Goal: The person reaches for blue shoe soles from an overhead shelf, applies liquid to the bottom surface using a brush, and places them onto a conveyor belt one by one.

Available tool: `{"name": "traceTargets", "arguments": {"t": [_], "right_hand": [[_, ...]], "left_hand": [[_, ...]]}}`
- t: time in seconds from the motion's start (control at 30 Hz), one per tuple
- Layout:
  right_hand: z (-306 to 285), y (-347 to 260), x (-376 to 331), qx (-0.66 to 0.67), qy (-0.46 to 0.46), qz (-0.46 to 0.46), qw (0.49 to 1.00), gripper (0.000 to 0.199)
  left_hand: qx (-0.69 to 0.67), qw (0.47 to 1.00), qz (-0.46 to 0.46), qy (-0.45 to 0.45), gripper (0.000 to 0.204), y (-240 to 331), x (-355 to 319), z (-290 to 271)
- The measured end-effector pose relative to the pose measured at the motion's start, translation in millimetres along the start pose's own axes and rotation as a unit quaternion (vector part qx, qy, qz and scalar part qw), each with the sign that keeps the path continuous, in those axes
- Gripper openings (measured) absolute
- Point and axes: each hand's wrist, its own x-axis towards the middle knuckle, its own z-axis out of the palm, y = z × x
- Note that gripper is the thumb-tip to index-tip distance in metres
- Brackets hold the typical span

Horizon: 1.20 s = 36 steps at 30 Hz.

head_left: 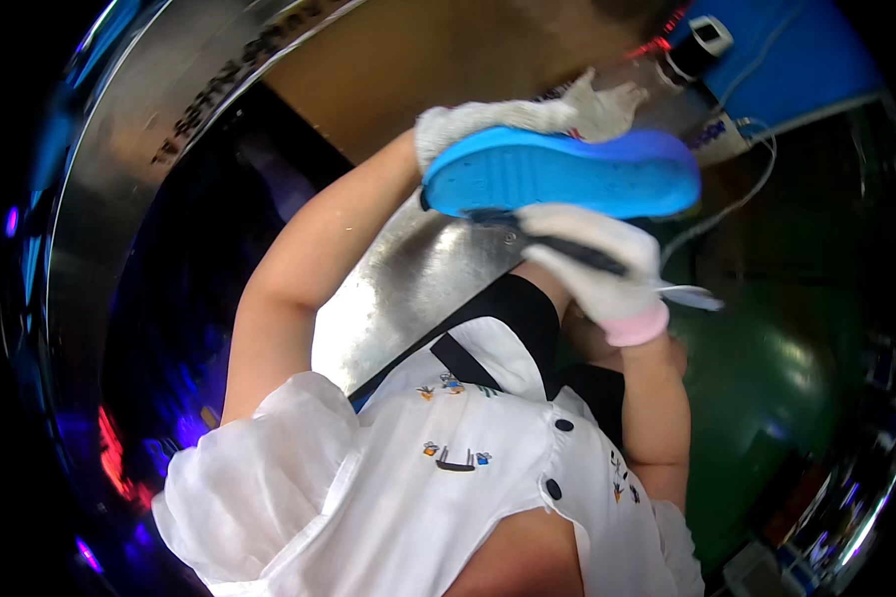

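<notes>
A blue shoe sole (567,171), or a shoe with its underside toward me, is raised in front of my body. My left hand (493,117), in a white knit glove, grips it along the far edge, and most of its fingers are hidden behind it. My right hand (597,244), in a white glove with a pink cuff, is closed around a slim black-handled tool (577,254). The tool's dark tip, blurred, is at the sole's near edge on the left; whether it touches I cannot tell. A pale flat end (692,297) sticks out beyond the right hand.
Below the sole is a shiny metal surface (393,294). A brown board (368,80) lies at the far side. A blue panel (796,60), a black device with a white face (709,35) and a white cable (767,164) are at the far right. Green floor (767,378) stretches right.
</notes>
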Motion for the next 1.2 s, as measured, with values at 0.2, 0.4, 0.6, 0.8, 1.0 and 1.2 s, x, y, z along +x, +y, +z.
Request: {"name": "traceTargets", "arguments": {"t": [0.2, 0.4, 0.6, 0.8, 1.0, 1.2], "right_hand": [[-5, -14, -5, -0.168, -0.083, -0.059, 0.981, 0.021], [-16, -10, -9, -0.185, -0.071, -0.041, 0.979, 0.023], [-29, -2, -10, -0.161, -0.028, -0.034, 0.986, 0.029], [-34, -9, -12, -0.179, 0.005, -0.077, 0.981, 0.027], [-39, -18, -12, -0.218, 0.012, -0.081, 0.972, 0.027], [-47, -12, -38, 0.060, 0.119, -0.018, 0.991, 0.031]], "left_hand": [[-0.113, 0.980, -0.158, 0.040, 0.042, 10, 5, 3], [0.039, 0.998, -0.037, -0.025, 0.046, -12, 7, -15], [0.108, 0.993, 0.031, -0.029, 0.048, -54, 2, -43], [0.069, 0.997, 0.021, -0.026, 0.056, 11, 3, -20], [-0.208, 0.965, -0.156, -0.030, 0.053, 50, 0, -4], [-0.119, 0.977, -0.066, 0.163, 0.047, 29, -34, 43]]}}
